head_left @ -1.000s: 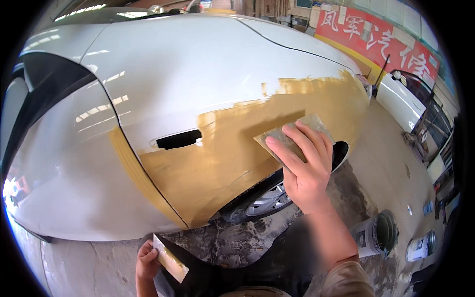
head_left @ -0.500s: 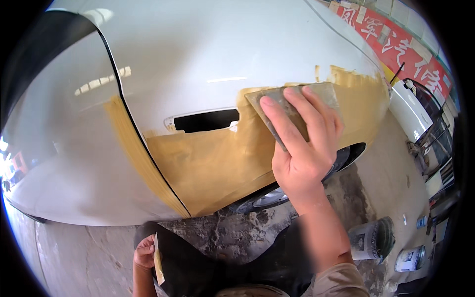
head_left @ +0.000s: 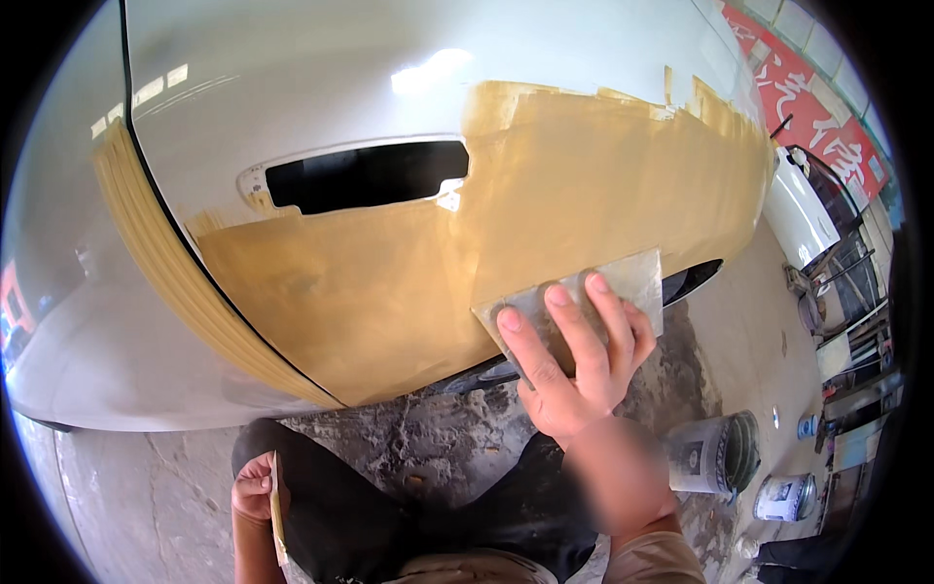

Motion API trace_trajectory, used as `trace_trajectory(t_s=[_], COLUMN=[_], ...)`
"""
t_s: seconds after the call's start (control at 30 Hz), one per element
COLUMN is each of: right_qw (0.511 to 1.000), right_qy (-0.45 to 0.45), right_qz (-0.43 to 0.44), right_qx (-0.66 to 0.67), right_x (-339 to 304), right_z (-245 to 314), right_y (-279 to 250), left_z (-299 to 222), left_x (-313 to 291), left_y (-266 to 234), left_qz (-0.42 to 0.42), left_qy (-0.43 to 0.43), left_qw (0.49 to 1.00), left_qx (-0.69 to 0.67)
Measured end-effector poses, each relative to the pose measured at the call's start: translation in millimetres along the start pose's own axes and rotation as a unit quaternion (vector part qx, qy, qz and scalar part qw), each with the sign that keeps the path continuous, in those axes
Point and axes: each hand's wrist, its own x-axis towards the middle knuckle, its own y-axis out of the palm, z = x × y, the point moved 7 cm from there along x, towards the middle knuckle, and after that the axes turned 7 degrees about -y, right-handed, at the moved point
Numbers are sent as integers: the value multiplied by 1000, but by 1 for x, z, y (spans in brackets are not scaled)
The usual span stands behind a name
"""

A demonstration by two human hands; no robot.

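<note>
My right hand (head_left: 584,365) grips a flat, grey rectangular putty spreader (head_left: 637,277), fingers spread across its face and thumb behind. The spreader lies over the lower edge of a tan putty layer (head_left: 603,165) on a white car's body panel (head_left: 321,88). To its upper left is a dark elongated opening (head_left: 370,175). Another strip of putty (head_left: 175,277) runs along the far side of the panel gap on the left. Beside my left thigh, my left hand (head_left: 253,485) is closed on a thin flat plate (head_left: 278,516), seen nearly edge-on with tan putty on it.
Below the panel's edge, part of a wheel (head_left: 486,375) shows. A large bucket (head_left: 715,453), a smaller pail (head_left: 784,496) and a blue can (head_left: 807,425) stand at right. Beyond are a white car door (head_left: 803,214) and a red banner (head_left: 812,107).
My right hand has drawn the spreader down from the putty's upper part to its lower edge, uncovering a smooth area. The view has shifted; my left hand still holds the plate.
</note>
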Motion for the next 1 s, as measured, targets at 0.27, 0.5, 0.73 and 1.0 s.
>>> trace_trajectory(t_s=[0.27,0.5,0.73,1.0], right_qw=[996,996,994,999], right_qy=[44,47,31,44], right_qz=[63,-70,-101,-6], right_qx=[37,8,30,19], right_x=[-17,71,78,20], right_z=[-5,-82,-86,-58], right_y=[-21,-31,-14,-19], left_z=[0,-3,-4,-1], left_x=[-3,2,1,1], left_y=[-13,9,-15,0], left_qz=[-47,62,13,59], left_qy=[-2,-22,-12,-20], left_qw=[998,995,1000,995], left_qx=[-46,-69,-9,-71])
